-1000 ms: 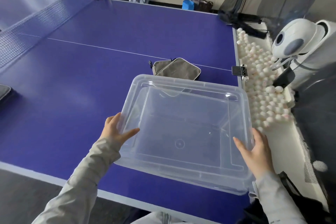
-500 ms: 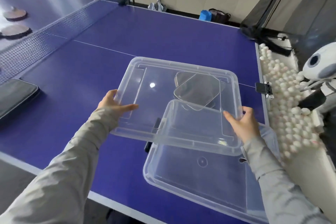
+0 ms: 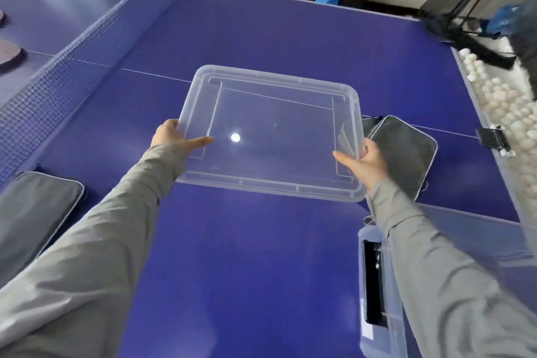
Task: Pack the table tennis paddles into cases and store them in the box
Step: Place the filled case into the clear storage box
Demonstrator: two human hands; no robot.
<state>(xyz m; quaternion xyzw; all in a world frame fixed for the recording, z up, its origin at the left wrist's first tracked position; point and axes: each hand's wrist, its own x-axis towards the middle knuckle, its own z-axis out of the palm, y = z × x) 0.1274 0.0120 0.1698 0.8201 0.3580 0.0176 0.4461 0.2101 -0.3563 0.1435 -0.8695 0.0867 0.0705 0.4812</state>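
Box [image 3: 377,285] mostly cut off at bottom right, partly behind right sleeve; clear plastic w/ dark handle slot. Both hands' grip clamped on clear rectangular lid [image 3: 270,136], left hand [image 3: 174,136], right hand [image 3: 369,163], above blue surface [image 3: 232,241]. Grey fabric case [image 3: 406,154] lies flat just right of lid, another case [image 3: 35,206] cut off at left; paddles [image 3: 8,55] past net, blurred.

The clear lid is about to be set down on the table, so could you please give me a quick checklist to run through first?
1. Both hands hold the clear lid: left hand and right hand grip opposite short sides. Ok.
2. Table surface under and in front of the lid is bare. Ok.
3. Grey paddle case lies right beside the right hand; the lid's corner may land on it. Not ok.
4. Open box stands at the near right, clear of the lid. Ok.
5. Second grey case at the near left is clear of the lid. Ok.
6. Whether the lid already touches the table: cannot tell.
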